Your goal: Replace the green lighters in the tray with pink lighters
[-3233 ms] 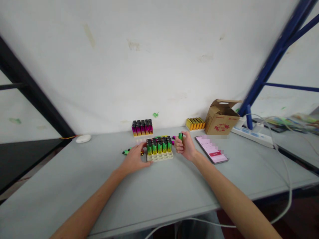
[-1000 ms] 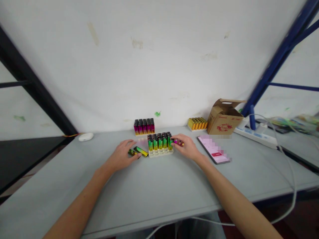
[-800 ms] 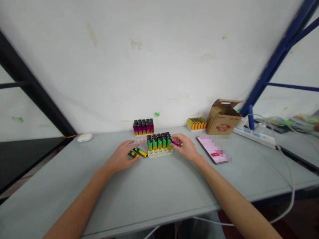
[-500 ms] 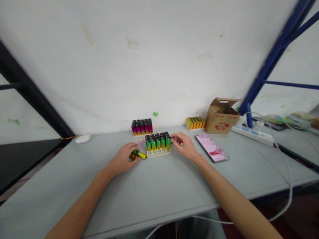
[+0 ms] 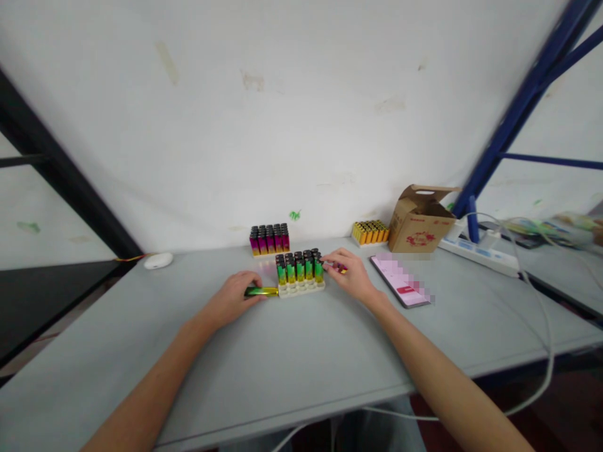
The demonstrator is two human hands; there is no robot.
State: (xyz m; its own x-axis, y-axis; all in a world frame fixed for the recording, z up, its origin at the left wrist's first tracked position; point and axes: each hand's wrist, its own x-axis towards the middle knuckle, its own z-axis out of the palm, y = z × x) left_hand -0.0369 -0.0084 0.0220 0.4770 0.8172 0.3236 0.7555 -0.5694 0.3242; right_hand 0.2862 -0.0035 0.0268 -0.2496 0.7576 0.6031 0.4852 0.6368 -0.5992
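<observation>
My left hand [image 5: 237, 294] is closed around a shiny green-and-yellow lighter [image 5: 268, 291]. The lighter lies sideways, its yellow end pointing right at the front left corner of a white holder [image 5: 301, 290]. Several green-and-yellow lighters [image 5: 300, 269] with black tops stand upright in that holder, and its front row of slots is bare. At the holder's right end, my right hand [image 5: 347, 271] has its fingers curled by the last lighters. A purple-and-yellow lighter [image 5: 341, 269] shows partly between its thumb and fingers; the rest is hidden.
Behind stands a block of purple lighters [image 5: 269, 240]. Further right are a tray of yellow lighters [image 5: 370, 232], an open cardboard box [image 5: 419, 229], a phone [image 5: 399, 281] and a power strip [image 5: 480, 256]. A white cable [image 5: 549, 339] hangs over the table's right side. A white oval device [image 5: 158, 260] lies left.
The lighter in my left hand has turned from slanted to nearly level, its end now by the holder. A second dark golden piece beneath it no longer shows. My right hand stays in place.
</observation>
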